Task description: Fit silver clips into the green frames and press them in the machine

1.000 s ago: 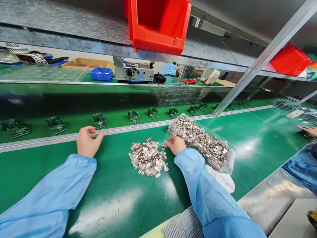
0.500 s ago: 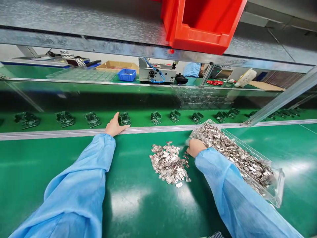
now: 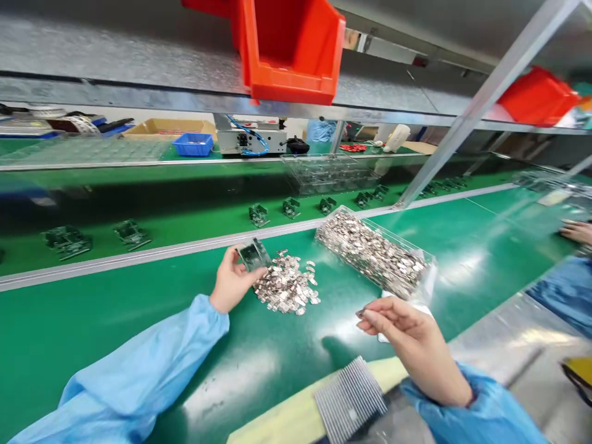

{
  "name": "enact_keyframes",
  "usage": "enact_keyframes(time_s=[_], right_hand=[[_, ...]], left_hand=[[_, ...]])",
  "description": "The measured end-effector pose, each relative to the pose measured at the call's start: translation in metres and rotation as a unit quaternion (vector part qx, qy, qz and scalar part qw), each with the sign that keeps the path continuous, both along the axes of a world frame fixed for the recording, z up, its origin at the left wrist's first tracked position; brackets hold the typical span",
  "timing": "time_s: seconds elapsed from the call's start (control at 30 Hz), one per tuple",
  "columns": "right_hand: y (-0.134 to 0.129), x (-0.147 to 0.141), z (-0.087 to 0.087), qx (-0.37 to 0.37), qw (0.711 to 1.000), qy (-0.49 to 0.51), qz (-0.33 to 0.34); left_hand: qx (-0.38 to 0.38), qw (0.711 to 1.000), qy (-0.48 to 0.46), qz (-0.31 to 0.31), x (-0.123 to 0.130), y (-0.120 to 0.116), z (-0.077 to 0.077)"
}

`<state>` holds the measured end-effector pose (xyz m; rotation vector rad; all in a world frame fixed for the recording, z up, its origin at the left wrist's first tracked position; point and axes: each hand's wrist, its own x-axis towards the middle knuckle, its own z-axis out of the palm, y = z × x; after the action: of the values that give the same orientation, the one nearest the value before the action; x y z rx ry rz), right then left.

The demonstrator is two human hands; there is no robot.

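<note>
My left hand (image 3: pixel 234 279) grips a green circuit board assembly (image 3: pixel 253 254) by its sides, lifted just above the green work surface. Right beside it lies a loose pile of small silver metal pieces (image 3: pixel 289 283). Over the front edge of the bench, my right hand (image 3: pixel 407 330) pinches one small metal piece (image 3: pixel 360 313) between thumb and fingertips. Its exact shape is too small to make out. A clear plastic tray (image 3: pixel 428 265) full of the same silver pieces stands farther back, between the two hands.
More circuit board assemblies (image 3: pixel 132 234) sit in a row on the green strip behind a metal rail (image 3: pixel 185 251). A red bin (image 3: pixel 291 86) hangs over the shelf edge. A slanted metal post (image 3: pixel 444 154) rises at right. Another person's hand (image 3: pixel 577 231) rests at far right.
The left hand has lifted a circuit board assembly off the strip and brought it nearer. The right hand has left the pile with a metal piece, moving toward me. The view has turned right.
</note>
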<state>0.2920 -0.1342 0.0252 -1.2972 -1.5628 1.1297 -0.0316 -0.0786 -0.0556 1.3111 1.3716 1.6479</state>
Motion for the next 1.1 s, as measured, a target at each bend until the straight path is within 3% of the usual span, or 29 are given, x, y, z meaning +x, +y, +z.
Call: enact_keyframes(time_s=[0.13,0.3,0.47,0.7,0.9,1.1], right_hand=[[-0.051,-0.013,-0.026,0.063,0.991,0.064,-0.103],[-0.081,-0.024,-0.057,0.053,0.981,0.076,-0.171],[-0.092,-0.030,-0.063,0.068,0.982,0.055,-0.168],[-0.095,-0.038,-0.071,0.097,0.975,0.035,-0.198],[-0.095,-0.044,-0.075,0.110,0.974,0.036,-0.195],[-0.095,-0.043,-0.079,0.030,0.978,0.119,-0.168]], left_hand=[[-0.060,0.985,-0.054,-0.151,0.091,-0.070,0.000],[-0.141,0.952,-0.088,-0.257,0.136,-0.117,0.000],[-0.143,0.944,-0.083,-0.286,0.146,-0.128,-0.003],[-0.081,0.944,-0.090,-0.307,0.146,-0.132,-0.008],[-0.053,0.954,-0.028,-0.293,0.141,-0.133,-0.013],[-0.073,0.966,0.017,-0.247,0.141,-0.134,-0.014]])
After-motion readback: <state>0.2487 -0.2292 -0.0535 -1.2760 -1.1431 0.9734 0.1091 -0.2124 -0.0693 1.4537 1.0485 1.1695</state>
